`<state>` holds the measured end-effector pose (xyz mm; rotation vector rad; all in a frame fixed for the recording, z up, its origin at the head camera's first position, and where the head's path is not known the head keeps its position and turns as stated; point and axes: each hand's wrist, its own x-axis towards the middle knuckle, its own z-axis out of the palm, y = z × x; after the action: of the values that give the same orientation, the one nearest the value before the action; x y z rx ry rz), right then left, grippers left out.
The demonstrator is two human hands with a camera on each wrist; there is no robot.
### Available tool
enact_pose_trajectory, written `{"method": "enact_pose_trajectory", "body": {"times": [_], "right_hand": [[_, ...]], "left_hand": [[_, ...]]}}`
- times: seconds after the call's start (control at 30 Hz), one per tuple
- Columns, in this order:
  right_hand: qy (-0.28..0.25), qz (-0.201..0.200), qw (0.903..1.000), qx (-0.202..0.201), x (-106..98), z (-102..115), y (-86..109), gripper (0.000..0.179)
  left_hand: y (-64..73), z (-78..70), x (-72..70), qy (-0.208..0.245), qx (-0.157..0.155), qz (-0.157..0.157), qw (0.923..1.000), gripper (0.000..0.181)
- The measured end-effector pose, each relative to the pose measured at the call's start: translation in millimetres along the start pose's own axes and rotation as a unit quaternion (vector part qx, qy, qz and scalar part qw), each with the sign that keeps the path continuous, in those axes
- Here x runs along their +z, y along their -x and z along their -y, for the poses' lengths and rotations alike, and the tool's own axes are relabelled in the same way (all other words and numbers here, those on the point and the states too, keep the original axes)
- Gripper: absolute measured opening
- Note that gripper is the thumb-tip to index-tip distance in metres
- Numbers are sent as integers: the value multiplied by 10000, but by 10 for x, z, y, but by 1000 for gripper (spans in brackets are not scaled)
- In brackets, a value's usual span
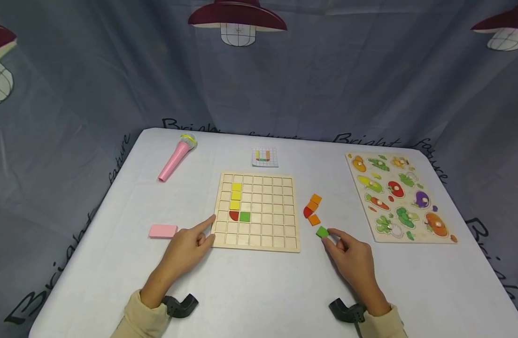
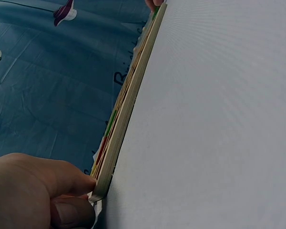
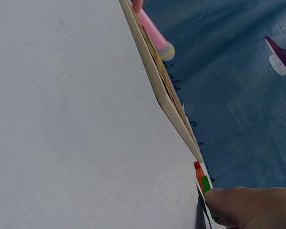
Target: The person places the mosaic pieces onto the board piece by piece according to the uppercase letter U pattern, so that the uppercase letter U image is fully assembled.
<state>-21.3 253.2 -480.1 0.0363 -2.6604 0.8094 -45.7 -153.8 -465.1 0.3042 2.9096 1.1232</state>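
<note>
A wooden grid board (image 1: 263, 234) lies flat in the middle of the table. Yellow squares (image 1: 235, 195) form a short column in it, above a red quarter-round tile (image 1: 234, 216) and a green square (image 1: 244, 217). My left hand (image 1: 186, 248) touches the board's left edge with an outstretched index finger and thumb. To the board's right, my right hand (image 1: 355, 259) pinches a green square tile (image 1: 322, 232) between thumb and index finger; the same tile (image 3: 206, 185) shows in the right wrist view. Just beyond it lie orange squares (image 1: 314, 219) and a red quarter-round tile (image 1: 307, 212).
Behind the board lies a small pattern card (image 1: 265, 157) with a coloured U shape. A pink toy microphone (image 1: 174, 161) is at the back left, a pink block (image 1: 163, 231) nearer the left hand. A vegetable puzzle board (image 1: 400, 199) covers part of the right side.
</note>
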Motion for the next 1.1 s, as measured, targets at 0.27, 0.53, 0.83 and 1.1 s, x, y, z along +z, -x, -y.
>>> {"method": "enact_pose_trajectory", "body": {"times": [0.27,0.53,0.83,1.1], "right_hand": [[-452,-43,9986,-279,49,22,-9,26],[-727,82,9942,-787,147,105,-47,28],[-847,313,9875,-1295,246,234,-150,30],[-889,492,9808,-1664,366,406,-268,29]], "left_hand": [[-20,-3,-21,-16,92,-31,10000,52],[-35,-3,-35,-75,137,-41,9999,52],[-15,-24,-19,-14,81,-71,9999,52],[8,-23,8,-1,-15,6,10000,52]]}}
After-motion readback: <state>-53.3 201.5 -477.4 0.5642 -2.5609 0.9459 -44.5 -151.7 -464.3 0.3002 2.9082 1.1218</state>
